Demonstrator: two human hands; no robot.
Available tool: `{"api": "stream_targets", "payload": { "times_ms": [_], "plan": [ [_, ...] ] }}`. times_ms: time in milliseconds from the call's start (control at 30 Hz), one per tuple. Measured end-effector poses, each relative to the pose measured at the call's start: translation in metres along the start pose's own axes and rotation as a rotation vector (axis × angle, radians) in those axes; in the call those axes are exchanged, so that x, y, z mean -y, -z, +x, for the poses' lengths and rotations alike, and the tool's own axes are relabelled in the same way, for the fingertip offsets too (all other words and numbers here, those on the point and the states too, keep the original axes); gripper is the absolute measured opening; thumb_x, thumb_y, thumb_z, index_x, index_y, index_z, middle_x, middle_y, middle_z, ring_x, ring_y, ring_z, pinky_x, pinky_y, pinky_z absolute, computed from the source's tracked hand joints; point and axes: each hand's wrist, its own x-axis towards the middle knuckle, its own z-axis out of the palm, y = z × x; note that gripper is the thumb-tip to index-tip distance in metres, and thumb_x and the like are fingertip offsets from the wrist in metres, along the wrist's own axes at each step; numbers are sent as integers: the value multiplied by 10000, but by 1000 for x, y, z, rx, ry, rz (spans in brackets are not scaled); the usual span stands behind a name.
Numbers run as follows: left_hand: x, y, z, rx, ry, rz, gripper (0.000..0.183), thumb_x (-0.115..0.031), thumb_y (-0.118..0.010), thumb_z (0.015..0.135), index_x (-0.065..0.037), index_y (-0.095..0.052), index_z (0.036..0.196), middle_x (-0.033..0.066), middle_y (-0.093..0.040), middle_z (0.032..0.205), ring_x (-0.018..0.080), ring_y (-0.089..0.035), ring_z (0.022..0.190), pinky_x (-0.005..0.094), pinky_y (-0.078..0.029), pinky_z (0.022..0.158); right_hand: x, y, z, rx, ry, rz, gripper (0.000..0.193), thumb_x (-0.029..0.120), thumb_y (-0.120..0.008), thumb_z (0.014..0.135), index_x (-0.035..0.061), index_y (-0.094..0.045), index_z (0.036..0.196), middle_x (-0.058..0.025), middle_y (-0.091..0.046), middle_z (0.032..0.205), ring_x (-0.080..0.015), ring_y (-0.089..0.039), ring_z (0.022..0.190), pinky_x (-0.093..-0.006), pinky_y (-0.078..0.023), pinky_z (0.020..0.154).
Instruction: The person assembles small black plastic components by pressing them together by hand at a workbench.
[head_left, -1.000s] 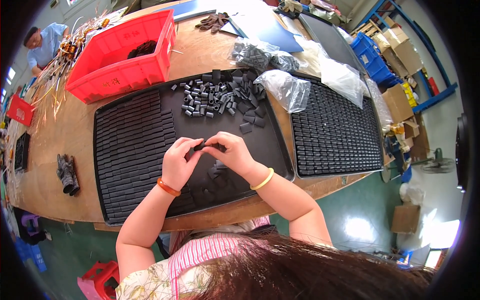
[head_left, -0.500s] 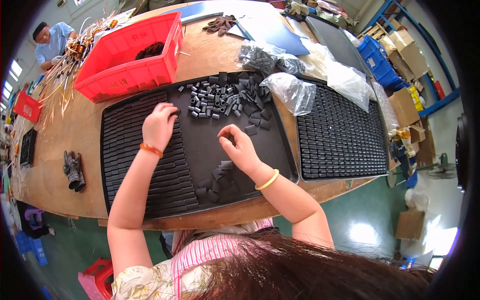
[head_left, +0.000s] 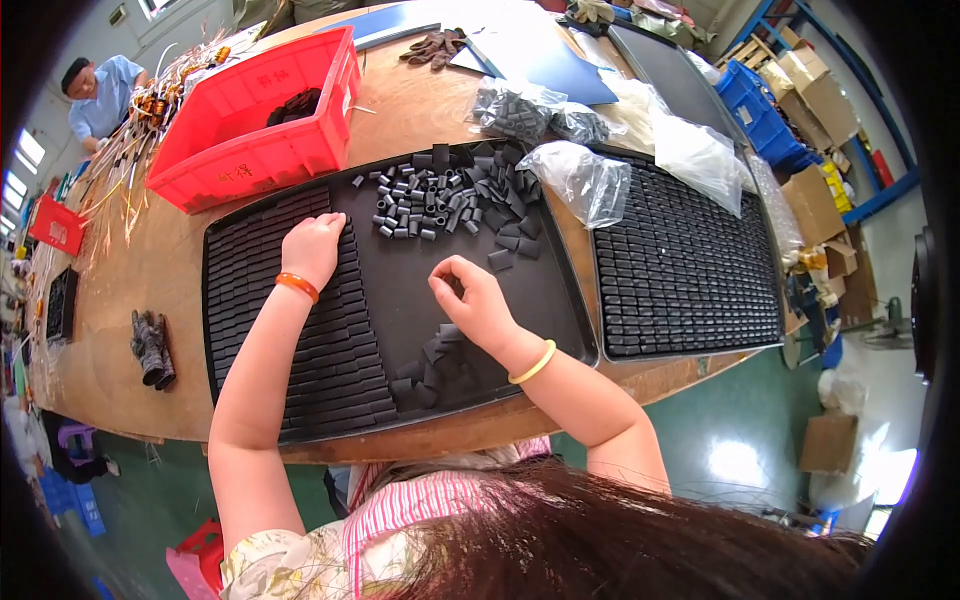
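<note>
A black tray (head_left: 400, 310) lies before me, its left side filled with close-set rows of short black tubes (head_left: 290, 345). At the right edge of these rows, near their far end, my left hand (head_left: 312, 252) has its fingertips pressed together; what they hold, if anything, is hidden. Over the bare middle of the tray hovers my right hand (head_left: 472, 300), thumb and fingers curled closed, its contents out of sight. Loose black tubes (head_left: 425, 205) lie heaped at the tray's far side. A smaller pile of black pieces (head_left: 432, 362) sits near its front edge.
A red bin (head_left: 255, 120) stands behind the tray. On the right, a second tray (head_left: 685, 275) full of black tubes has clear plastic bags (head_left: 580, 180) over its far end. Dark gloves (head_left: 151, 350) lie at left. A person (head_left: 103, 95) sits far left beside wires.
My left fingers have come down onto the edge of the rows; the black tube seen at their tips before is now hidden. My right hand has shifted slightly left, still curled.
</note>
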Motion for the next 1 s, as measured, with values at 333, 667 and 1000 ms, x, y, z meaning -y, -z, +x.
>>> {"api": "stream_targets", "payload": {
  "times_ms": [333,667,1000],
  "plan": [
    [-57,66,-20,-107,250,-974,285,-207,-635,974,-70,-665,1222,24,-606,970,141,-578,694,295,-488,586,-1,-3,2,44,3,76,168,133,-699,894,20,-642,1004,-74,-629,831,-159,-579,686,-289,-481,646],
    [-135,77,-44,371,511,-1598,584,-315,-628,984,-48,-423,1461,88,-514,1241,91,-560,888,227,-490,731,-4,-7,-6,308,241,8,112,73,-693,860,37,-651,958,-111,-655,912,-289,-674,791,-363,-550,707],
    [-121,93,-40,-203,27,-683,503,-96,-789,751,-99,-654,1235,69,-642,1120,242,-670,743,305,-553,674,-1,0,0,216,-76,111,169,124,-682,893,-2,-583,944,-81,-608,792,-133,-549,706,-304,-471,644]
  ]
}}
